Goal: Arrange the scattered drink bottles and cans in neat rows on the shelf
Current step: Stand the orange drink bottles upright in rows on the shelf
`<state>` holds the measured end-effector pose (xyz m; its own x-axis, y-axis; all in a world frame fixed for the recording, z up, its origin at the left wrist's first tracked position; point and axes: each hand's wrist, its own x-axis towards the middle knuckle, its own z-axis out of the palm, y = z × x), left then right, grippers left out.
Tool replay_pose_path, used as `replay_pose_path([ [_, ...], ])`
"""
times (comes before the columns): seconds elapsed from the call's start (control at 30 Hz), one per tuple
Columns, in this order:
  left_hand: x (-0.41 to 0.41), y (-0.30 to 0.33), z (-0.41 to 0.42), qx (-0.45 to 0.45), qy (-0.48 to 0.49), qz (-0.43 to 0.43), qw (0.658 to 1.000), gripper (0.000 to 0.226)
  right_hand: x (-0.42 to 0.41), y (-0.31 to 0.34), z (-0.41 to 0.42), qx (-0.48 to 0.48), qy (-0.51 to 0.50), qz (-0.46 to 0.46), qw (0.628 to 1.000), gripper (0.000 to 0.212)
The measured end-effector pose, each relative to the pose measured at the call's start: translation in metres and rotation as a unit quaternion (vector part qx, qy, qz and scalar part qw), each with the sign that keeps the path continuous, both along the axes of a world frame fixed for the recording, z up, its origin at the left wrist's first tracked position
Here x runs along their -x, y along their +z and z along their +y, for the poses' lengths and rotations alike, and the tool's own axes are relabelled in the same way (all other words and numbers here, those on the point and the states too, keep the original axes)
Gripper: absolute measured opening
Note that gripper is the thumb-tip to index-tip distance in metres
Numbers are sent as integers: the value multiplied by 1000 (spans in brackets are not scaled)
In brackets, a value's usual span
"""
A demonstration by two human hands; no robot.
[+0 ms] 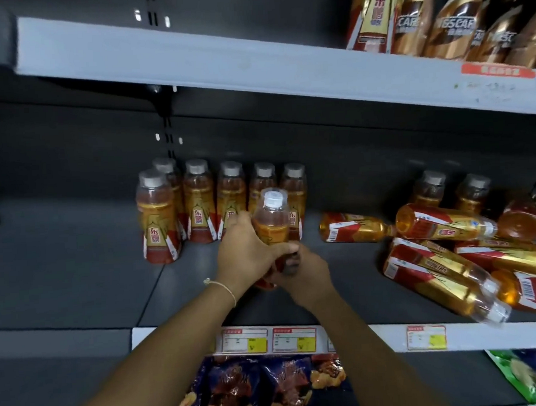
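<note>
Gripping one upright bottle [271, 221] from both sides, the left hand [247, 253] and right hand [304, 274] clamp its lower half on the shelf [78, 275], just before a standing row [217, 199]; toppled bottles [449, 249] lie right.

The standing bottle [158, 221] at 9 o'clock of the group shows the red characters 东鹏 on its gold label. At 1 o'clock, the brown coffee bottles [456, 22] on the upper shelf show "NESCAFE", partly cut. The price tags [294, 340] at 6 o'clock are too blurred to read.
</note>
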<state>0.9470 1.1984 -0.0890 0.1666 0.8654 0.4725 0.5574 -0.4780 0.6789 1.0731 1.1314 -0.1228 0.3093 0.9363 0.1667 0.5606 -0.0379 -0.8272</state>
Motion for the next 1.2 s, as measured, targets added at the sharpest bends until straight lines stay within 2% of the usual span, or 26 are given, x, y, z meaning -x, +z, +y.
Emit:
replay_pose_path([
  [0.13, 21, 3, 8, -3, 4, 26, 1000, 81, 18, -1, 17, -6, 7, -8, 1000, 42],
  [0.23, 40, 3, 17, -10, -24, 33, 999, 68, 29, -2, 29, -12, 22, 16, 1000, 45],
  [0.57, 97, -15, 33, -40, -46, -22, 998, 27, 62, -12, 69, -14, 67, 78, 995, 61],
  [0.7, 116, -28, 37, -21, -44, -36, 998, 36, 72, -15, 82, -1, 64, 87, 994, 64],
  [0.77, 122, -31, 40, -20, -50, -31, 998, 37, 76, -17, 88, -1, 65, 84, 994, 54],
  [1.07, 142, -38, 46, -120, -63, 10, 991, 40, 97, -20, 103, -13, 70, 88, 994, 53],
  [1.2, 144, -40, 45, -144, -61, 15, 988, 41, 103, -18, 106, -18, 71, 90, 993, 60],
])
